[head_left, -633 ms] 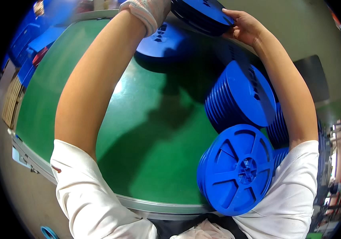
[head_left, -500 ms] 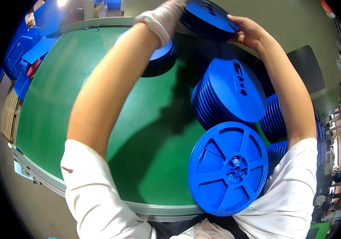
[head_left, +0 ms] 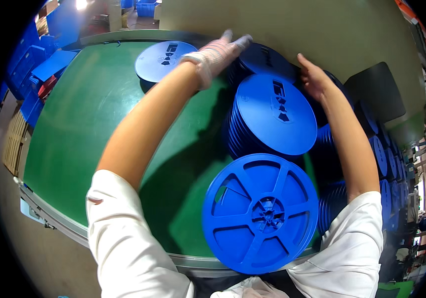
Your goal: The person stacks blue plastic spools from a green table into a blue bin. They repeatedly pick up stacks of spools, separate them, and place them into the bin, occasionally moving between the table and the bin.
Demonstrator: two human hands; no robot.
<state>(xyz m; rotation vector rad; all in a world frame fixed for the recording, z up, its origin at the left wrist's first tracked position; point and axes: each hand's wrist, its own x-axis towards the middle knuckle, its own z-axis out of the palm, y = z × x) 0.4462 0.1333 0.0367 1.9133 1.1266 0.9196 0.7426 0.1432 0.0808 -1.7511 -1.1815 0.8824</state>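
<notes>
Head view, left hand [head_left: 219, 53], right hand [head_left: 316, 80] spread empty by reels [head_left: 268, 60], tabletop [head_left: 81, 126] room left, metal edge [head_left: 56, 217] beyond

The left forearm [head_left: 146, 129] slants from a white sleeve [head_left: 121, 223] at 8 o'clock up toward 12, where the left hand [head_left: 217, 55], in a striped knit glove, extends its fingers toward 2. The right forearm [head_left: 353, 144] rises from 4 o'clock; the bare right hand [head_left: 314, 80] sits around 2, opened, one digit [head_left: 302, 61] pointing toward 11.

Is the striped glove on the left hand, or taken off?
On: the striped glove covers the left hand, and its cuff sits at the wrist.
</notes>
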